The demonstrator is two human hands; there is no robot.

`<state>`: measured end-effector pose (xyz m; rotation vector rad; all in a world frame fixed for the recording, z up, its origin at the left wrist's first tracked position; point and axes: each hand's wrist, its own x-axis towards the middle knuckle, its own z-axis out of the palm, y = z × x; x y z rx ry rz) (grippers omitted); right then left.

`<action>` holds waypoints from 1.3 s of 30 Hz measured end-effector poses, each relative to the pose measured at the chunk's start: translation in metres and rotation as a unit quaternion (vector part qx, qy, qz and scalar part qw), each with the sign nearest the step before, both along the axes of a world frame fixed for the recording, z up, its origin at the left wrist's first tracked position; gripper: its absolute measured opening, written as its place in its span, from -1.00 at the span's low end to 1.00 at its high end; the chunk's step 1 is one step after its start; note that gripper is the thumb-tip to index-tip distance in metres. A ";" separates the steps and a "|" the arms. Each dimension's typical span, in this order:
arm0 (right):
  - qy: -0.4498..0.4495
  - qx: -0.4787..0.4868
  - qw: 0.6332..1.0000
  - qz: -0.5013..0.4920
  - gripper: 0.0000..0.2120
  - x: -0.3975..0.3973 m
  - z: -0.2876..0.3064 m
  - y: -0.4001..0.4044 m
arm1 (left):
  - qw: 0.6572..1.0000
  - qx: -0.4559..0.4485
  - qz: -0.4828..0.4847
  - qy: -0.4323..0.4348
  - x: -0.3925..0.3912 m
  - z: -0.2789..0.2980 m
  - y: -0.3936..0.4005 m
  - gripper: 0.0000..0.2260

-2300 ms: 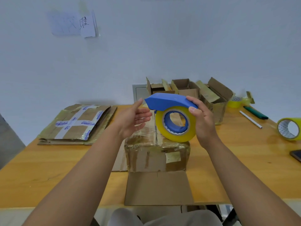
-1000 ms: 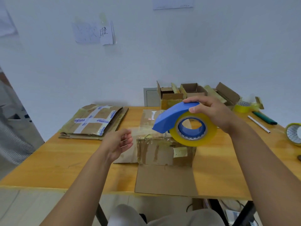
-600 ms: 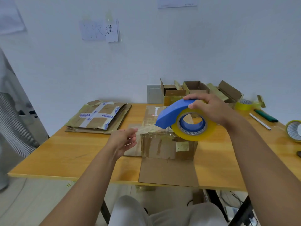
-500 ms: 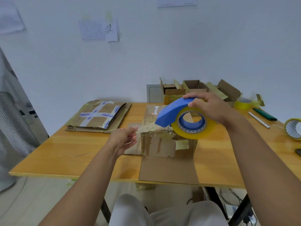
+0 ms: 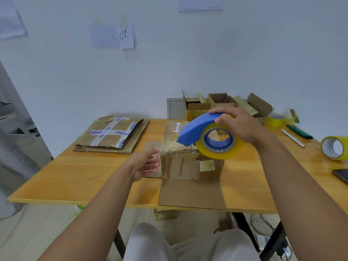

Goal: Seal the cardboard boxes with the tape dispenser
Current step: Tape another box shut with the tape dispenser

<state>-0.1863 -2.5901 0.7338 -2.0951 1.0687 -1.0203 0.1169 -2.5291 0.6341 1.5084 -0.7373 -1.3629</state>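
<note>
The right hand [image 5: 239,125] curls over the blue tape dispenser [image 5: 199,129], gripping it above the cardboard box [image 5: 188,162] at the counter's [image 5: 75,176] centre. The dispenser's long axis runs from 3 o'clock to 9 o'clock, nose pointing toward 9 o'clock and tilted down. The left hand [image 5: 146,164], fingers loosely bent, holds nothing, beside the box's left wall; contact is unclear. Three open boxes [image 5: 222,102] stand at 12 o'clock, partly hidden. Two spare tape rolls [image 5: 335,147] lie at 3 o'clock, one cut off.
</note>
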 end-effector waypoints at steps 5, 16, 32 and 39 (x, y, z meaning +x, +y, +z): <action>-0.002 -0.006 1.000 -0.005 -0.74 0.002 -0.001 -0.001 | 0.979 0.026 -0.037 -0.200 0.002 0.018 -0.008 -0.64; -0.018 0.006 1.000 -0.012 -0.70 0.002 -0.002 0.002 | 0.960 -0.186 0.017 -0.209 -0.024 0.011 0.003 -0.78; -0.022 0.001 1.000 -0.011 -0.75 -0.001 -0.006 -0.002 | 0.867 -0.205 -0.088 -0.447 -0.032 -0.013 0.007 -0.54; 0.001 0.008 1.000 0.024 -0.75 -0.003 -0.003 -0.002 | 0.723 -0.287 0.022 -0.628 -0.030 -0.030 -0.017 -0.63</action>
